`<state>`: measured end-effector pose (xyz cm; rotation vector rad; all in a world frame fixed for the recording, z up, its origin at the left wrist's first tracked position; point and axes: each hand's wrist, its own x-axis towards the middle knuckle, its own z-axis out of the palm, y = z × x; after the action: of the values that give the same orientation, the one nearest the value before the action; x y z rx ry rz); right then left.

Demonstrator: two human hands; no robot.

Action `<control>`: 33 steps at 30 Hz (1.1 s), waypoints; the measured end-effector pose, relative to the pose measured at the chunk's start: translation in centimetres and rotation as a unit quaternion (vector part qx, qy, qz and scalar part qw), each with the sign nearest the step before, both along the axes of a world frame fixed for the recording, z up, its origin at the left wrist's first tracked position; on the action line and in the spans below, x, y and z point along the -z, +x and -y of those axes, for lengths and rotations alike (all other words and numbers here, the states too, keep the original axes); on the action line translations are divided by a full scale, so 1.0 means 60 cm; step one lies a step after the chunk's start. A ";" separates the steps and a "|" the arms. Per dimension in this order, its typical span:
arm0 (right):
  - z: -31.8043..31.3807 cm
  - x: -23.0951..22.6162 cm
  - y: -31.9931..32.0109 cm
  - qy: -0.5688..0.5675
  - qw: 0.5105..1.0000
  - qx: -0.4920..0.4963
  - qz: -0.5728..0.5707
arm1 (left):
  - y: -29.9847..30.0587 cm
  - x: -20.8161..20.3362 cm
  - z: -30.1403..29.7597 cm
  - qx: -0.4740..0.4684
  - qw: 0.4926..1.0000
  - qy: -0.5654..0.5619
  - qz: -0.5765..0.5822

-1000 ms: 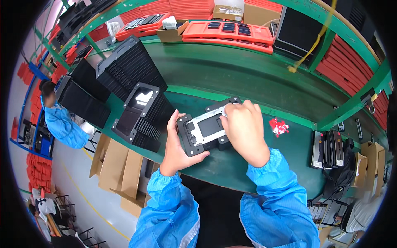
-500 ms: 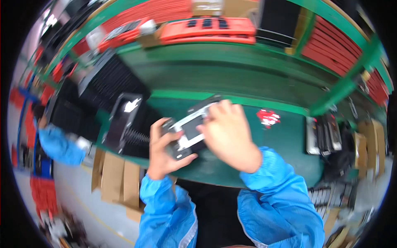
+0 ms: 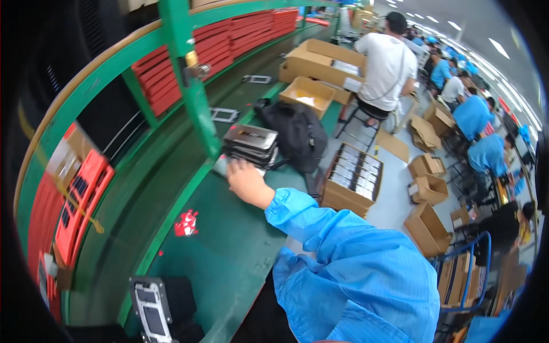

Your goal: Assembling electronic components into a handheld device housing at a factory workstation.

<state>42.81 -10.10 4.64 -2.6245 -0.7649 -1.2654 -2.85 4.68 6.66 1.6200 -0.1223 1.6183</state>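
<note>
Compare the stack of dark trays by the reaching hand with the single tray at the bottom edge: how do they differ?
The stack of trays is several layers high; the single tray lies alone on a black block. The stack sits beside the green post with the right hand at its base; the single tray lies untouched near the bench's front edge. Both are dark frames with pale insets, on the green bench.

A long green workbench (image 3: 229, 257) carries a stack of flat dark trays (image 3: 251, 146). On it also lie a small red packet (image 3: 186, 223), a black bag (image 3: 297, 134) and a black tray with grey inserts (image 3: 151, 306).
</note>
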 end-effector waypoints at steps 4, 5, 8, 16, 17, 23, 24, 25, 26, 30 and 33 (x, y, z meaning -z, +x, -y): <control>0.050 0.025 0.003 -0.046 0.983 -0.111 -0.141 | 0.051 0.040 -0.001 0.197 0.974 -0.089 -0.064; 0.041 0.021 -0.001 -0.039 0.976 -0.128 -0.172 | 0.069 0.037 -0.001 0.253 0.954 -0.103 -0.126; 0.040 -0.038 -0.044 0.010 0.959 -0.155 -0.239 | 0.121 0.025 0.013 0.343 0.893 -0.146 -0.252; 0.030 -0.120 -0.319 0.210 0.636 -0.662 -0.337 | 0.251 -0.077 0.144 0.279 0.844 -0.366 -0.274; 0.023 -0.117 -0.332 0.271 0.603 -0.639 -0.394 | 0.248 -0.073 0.144 0.297 0.837 -0.368 -0.277; 0.000 -0.114 -0.345 0.439 0.340 -0.549 -0.625 | 0.234 -0.026 0.123 0.402 0.782 -0.372 -0.298; -0.004 -0.111 -0.345 0.439 0.342 -0.549 -0.624 | 0.234 -0.017 0.118 0.420 0.772 -0.372 -0.300; -0.008 -0.104 -0.348 0.415 0.340 -0.568 -0.624 | 0.234 -0.008 0.113 0.437 0.762 -0.372 -0.301; -0.014 -0.096 -0.350 0.388 0.336 -0.586 -0.627 | 0.234 0.002 0.108 0.450 0.752 -0.375 -0.301; -0.032 -0.110 -0.316 0.261 0.199 -0.595 -0.733 | 0.199 -0.001 0.096 0.434 0.740 -0.420 -0.297; -0.027 -0.124 -0.234 0.360 0.382 -0.563 -0.639 | 0.148 0.011 0.065 0.442 0.720 -0.373 -0.383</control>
<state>28.78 -8.46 12.08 -0.9540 -0.8657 0.7490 6.03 0.77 6.00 1.1305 0.1645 0.1123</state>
